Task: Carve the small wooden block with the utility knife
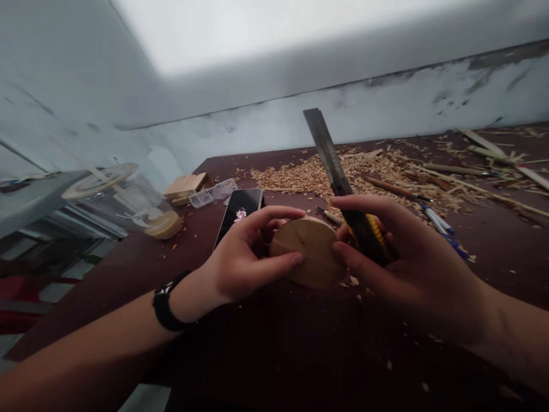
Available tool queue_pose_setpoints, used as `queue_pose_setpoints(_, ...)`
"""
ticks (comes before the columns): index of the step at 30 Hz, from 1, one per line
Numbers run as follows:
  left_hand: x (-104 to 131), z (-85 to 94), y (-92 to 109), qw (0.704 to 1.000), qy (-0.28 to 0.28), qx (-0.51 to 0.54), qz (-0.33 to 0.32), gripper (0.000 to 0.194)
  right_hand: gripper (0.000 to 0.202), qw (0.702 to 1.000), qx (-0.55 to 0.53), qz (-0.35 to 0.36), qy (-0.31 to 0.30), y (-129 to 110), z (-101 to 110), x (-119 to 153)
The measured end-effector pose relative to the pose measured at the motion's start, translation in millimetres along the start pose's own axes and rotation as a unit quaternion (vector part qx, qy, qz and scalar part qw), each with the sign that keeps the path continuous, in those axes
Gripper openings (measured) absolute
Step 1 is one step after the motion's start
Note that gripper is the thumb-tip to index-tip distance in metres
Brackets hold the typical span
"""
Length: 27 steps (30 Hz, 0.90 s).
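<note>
My left hand (253, 252), with a black watch on the wrist, grips a round wooden disc (315, 246) by its left side. The thumb lies on the disc's face and the fingers run along its upper edge and behind. A yellow-and-black utility knife (364, 229) is in my right hand (412, 263), its long metal blade (323, 140) pointing up and away from me. The right thumb and fingertips are also at the disc's right edge. The hands hide part of the knife handle and the disc's back. Both hands are above the dark red table (274, 349).
Wood shavings (300, 174) are heaped along the back. A phone (242, 212), clear plastic case (213, 193) and wooden blocks (186, 186) lie left of centre. A plastic cup (128, 203) with brown drink stands farther left. Pens (437, 220), a brown-handled tool (392, 187) and wood strips (484, 143) lie right.
</note>
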<state>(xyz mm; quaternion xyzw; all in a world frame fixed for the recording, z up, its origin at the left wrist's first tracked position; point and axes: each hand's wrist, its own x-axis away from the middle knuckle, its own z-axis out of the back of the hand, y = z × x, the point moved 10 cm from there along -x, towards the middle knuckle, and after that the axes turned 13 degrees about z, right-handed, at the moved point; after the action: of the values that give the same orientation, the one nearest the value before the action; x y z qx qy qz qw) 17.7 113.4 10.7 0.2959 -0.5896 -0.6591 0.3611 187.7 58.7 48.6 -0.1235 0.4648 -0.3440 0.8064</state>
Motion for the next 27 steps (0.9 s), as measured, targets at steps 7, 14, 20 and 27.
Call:
queue_pose_setpoints(7, 4, -29.7, -8, 0.991, -0.123, 0.004, 0.051, 0.066, 0.046, 0.999, -0.014, 0.013, -0.046, -3, -1, -11)
queue_pose_setpoints(14, -5, -18.4, -22, 0.992, -0.03, 0.088, 0.08, 0.061, 0.041, 0.99, -0.102, -0.095, 0.017, 31, 11, -13)
queue_pose_setpoints(20, -6, -8.5, -16, 0.996, -0.012, 0.077, 0.049, 0.062, 0.051, 0.962, -0.228, -0.148, 0.0, 41, -5, -6)
queue_pose_setpoints(27, 4, -14.0, 2, 0.999, 0.006, -0.036, -0.038, 0.062, 0.052, 0.956, -0.236, -0.169, 0.036, 41, -7, -1)
